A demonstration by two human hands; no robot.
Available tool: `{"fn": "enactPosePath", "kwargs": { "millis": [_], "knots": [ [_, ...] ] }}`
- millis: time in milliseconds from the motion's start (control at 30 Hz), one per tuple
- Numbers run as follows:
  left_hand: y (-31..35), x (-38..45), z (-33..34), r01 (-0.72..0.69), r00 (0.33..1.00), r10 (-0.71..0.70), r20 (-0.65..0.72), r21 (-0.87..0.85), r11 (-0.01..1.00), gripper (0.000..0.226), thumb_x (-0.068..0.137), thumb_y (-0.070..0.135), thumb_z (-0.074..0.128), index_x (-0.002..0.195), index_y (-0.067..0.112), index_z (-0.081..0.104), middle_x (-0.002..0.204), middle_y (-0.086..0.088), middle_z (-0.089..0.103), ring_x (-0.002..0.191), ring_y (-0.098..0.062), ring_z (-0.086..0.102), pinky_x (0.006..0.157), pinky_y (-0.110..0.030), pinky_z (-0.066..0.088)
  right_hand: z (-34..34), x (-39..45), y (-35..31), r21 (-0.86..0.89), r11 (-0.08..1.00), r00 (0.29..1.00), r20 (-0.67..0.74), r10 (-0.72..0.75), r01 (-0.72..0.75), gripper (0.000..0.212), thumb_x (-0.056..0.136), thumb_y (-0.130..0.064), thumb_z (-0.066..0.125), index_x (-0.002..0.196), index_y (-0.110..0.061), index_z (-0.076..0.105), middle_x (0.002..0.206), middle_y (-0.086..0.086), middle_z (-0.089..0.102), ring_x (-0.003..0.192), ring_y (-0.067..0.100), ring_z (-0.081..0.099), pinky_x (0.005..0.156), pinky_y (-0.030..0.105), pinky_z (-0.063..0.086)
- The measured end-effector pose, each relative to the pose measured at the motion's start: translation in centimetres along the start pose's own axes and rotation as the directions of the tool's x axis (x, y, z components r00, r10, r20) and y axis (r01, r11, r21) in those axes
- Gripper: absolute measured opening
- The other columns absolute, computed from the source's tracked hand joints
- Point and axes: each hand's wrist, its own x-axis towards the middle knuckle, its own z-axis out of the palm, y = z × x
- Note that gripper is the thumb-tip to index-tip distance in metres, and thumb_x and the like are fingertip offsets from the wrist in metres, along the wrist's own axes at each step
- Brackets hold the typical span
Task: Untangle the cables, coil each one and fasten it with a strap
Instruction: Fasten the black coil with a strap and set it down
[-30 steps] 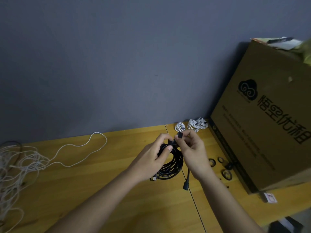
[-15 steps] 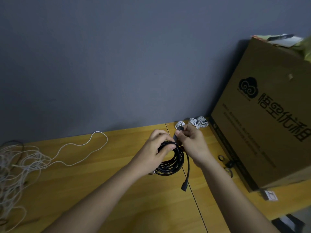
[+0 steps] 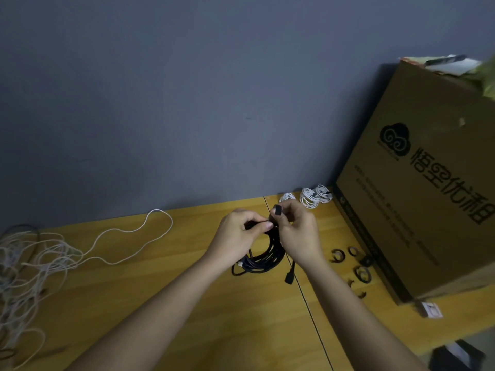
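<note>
As the two hands drew together over the last second, the work shifted up and toward the wall: the right hand, which had been holding the strap end a little apart from the coil, brought it in tight against the top of the black cable. The left hand kept its place on the bundle, and the coil's lower loops stayed hanging below both palms, near the seam of the desk. That suggested the strap was being cinched round the gathered turns, so this cable was nearly done.

The left fingers were curled round the top of the coil, thumb pressed on it, pinching the turns together. The right fingers pinched the short dark strap end, which stood upright above the knuckles.

The coil hung as an oval, its long axis running from the hands down and toward the person, slightly leftward. One connector end dangled free below the right wrist, pointing down; another plug showed at the coil's lower left.

Three white coils lay finished by the box, spare straps lay beside it, and a white tangle waited at far left.
</note>
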Motion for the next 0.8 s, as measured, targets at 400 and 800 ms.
{"fn": "enactPosePath", "kwargs": {
  "millis": [400, 800],
  "knots": [
    [-0.7, -0.1, -0.1, -0.021, 0.999, 0.02, 0.039, 0.039, 0.999, 0.011, 0.088, 0.027, 0.068, 0.084, 0.02, 0.061, 0.079, 0.012, 0.067, 0.066, 0.009, 0.057, 0.057, -0.01, 0.039, 1.0, -0.1, 0.3, -0.068, 0.995, 0.996, -0.05, 0.07, -0.073, 0.02, 0.088, -0.007, 0.059, 0.076, -0.022, 0.055, 0.071, -0.008, 0.063, 0.063, 0.013, 0.06, 0.06, 0.035, 0.049],
    [-0.2, 0.2, -0.9, 0.114, 0.992, -0.106, 0.065, -0.138, 0.984, 0.023, 0.089, 0.026, 0.066, 0.07, 0.024, 0.054, 0.071, -0.018, 0.058, 0.056, -0.019, 0.043, 0.06, -0.03, 0.033, 0.6, -1.1, -0.3, 0.07, 0.994, 0.996, 0.026, -0.083, 0.081, 0.015, 0.091, -0.003, 0.055, 0.083, -0.014, 0.06, 0.075, -0.004, 0.061, 0.071, 0.012, 0.057, 0.063, 0.03, 0.046]
  ]
}}
